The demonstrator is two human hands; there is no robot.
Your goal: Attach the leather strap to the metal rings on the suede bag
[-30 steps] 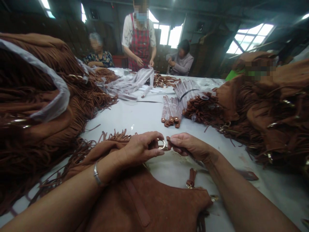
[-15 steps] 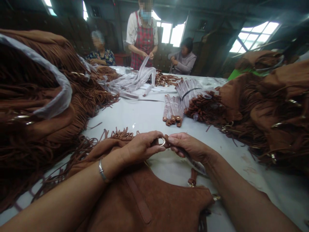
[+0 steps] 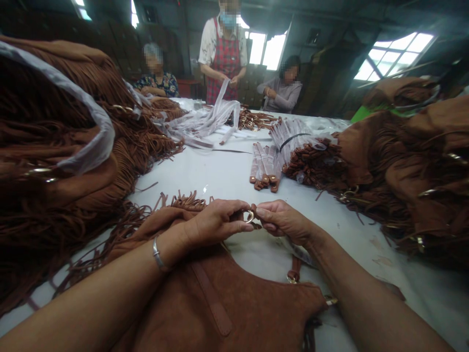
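A brown suede bag [image 3: 264,305] with a curved opening and fringe lies in front of me, under my forearms. Above its opening my left hand [image 3: 216,222] pinches a gold metal ring [image 3: 249,216] between thumb and fingers. Facing it, my right hand [image 3: 286,220] grips the brown end of a strap close against that ring. The strap's wrapped length [image 3: 302,253] trails below my right wrist, partly hidden. Whether the strap end passes through the ring is hard to see. Another strap tab with a ring [image 3: 292,277] sits at the bag's right side.
Fringed brown bags are heaped at left [image 3: 88,142] and right [image 3: 410,171]. On the white table [image 3: 205,171] lie several wrapped straps [image 3: 264,164], a banded strap bundle [image 3: 293,137] and a pile of wrapped strips [image 3: 208,120]. Across it are three people, one in a checked apron [image 3: 225,56].
The ring has turned slightly between my hands, and less of the brown strap end shows beside it. My view has shifted a little, moving the background to the right.
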